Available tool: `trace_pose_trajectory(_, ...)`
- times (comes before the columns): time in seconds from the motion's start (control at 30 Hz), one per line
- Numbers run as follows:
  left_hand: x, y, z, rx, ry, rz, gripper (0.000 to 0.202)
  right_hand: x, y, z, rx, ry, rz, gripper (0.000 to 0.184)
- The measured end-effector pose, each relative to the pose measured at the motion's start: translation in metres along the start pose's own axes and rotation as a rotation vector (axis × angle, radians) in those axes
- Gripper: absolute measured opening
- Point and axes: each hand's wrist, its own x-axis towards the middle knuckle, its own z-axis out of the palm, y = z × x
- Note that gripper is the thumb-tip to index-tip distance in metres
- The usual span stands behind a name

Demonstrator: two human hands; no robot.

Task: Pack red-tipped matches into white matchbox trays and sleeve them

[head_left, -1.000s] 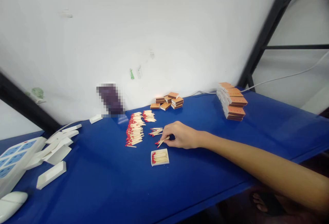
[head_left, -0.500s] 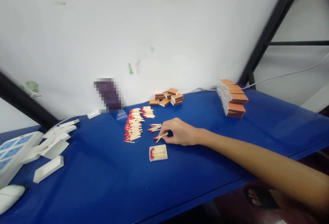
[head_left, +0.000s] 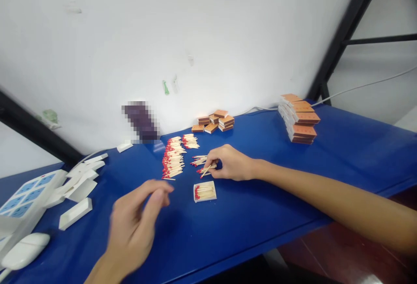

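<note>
Blue table [head_left: 228,219]: right hand [head_left: 233,164] pinches matches [head_left: 206,170]; blurred left hand [head_left: 137,223] hovers, fingers loosely spread.

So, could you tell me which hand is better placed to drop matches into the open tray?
Probably the right hand: it pinches matches just beyond the tray. The left hand hovers blurred, farther off to the left.

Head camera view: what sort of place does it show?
Probably a matchbox-packing workbench: loose red-tipped wooden matches on the blue tabletop, stacked orange cardboard matchboxes behind, empty white cardboard trays at left.
</note>
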Motion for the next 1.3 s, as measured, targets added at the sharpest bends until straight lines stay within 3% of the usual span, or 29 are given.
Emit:
trace_pose_trajectory(0.13,0.056,-0.031,0.03,0.05,-0.131,0.09,0.031,-0.002,-0.005,0.0,0.055,0.013,-0.006,0.015)
trace_pose_trajectory(0.23,0.071,-0.047,0.045,0.089,-0.116,0.125,0.041,-0.004,-0.011,0.003,0.115,-0.002,0.033,0.015)
trace_pose_trajectory(0.33,0.061,-0.049,0.047,0.028,-0.12,0.174,0.039,-0.007,-0.02,0.007,0.13,-0.037,0.075,0.013)
trace_pose_trajectory(0.47,0.042,-0.035,0.039,-0.065,-0.18,0.253,0.015,-0.011,-0.028,0.011,0.097,-0.048,0.076,0.012)
trace_pose_trajectory(0.63,0.041,-0.02,0.037,-0.008,-0.367,0.341,0.047,-0.012,-0.032,0.013,0.045,-0.061,-0.001,0.012)
trace_pose_trajectory(0.77,0.041,-0.019,0.039,0.028,-0.443,0.327,0.05,-0.014,-0.033,0.012,-0.031,-0.084,-0.067,0.016)
trace_pose_trajectory(0.97,0.04,-0.023,0.042,0.017,-0.39,0.38,0.032,-0.014,-0.035,0.01,-0.014,-0.154,-0.124,0.016)
trace_pose_trajectory(1.13,0.043,-0.026,0.043,0.002,-0.318,0.421,0.031,-0.015,-0.035,0.01,-0.016,-0.114,-0.146,0.011)
trace_pose_trajectory(1.3,0.043,-0.028,0.044,0.005,-0.326,0.43,0.024,-0.017,-0.036,0.009,-0.011,-0.106,-0.13,0.009)
